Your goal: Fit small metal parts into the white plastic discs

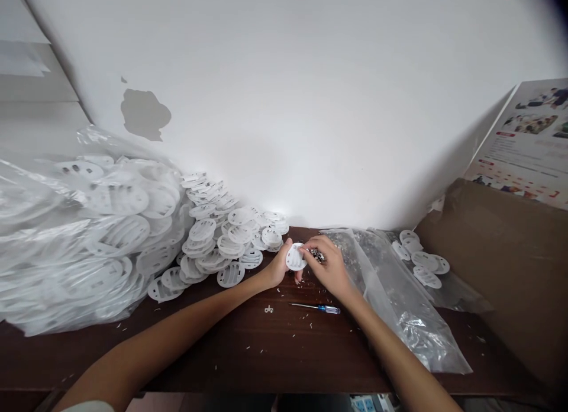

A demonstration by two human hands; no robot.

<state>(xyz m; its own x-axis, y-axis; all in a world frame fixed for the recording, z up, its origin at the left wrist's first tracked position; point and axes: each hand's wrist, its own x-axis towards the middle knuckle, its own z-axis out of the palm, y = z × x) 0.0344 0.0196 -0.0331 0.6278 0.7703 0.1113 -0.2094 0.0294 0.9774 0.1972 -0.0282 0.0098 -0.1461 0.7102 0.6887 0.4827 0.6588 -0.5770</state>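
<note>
My left hand (280, 266) grips a round white slotted disc (295, 258) by its left edge, above the middle of the dark table. The thumb and fingertips of my right hand (327, 263) are pressed together at the disc's upper right; whatever they pinch is too small to make out. Just behind my right hand lies a small heap of metal pieces (316, 255). A screwdriver (327, 309) with a blue clear handle lies in front of the hands, and a small pale clip (268, 309) is to its left.
Many white discs (202, 230) are piled at the left, beside a large clear bag of discs (89, 246). Plastic bags (399, 299) lie on the right, with several discs (425, 261) near a cardboard box (501, 264). Tiny scraps dot the table (248, 364).
</note>
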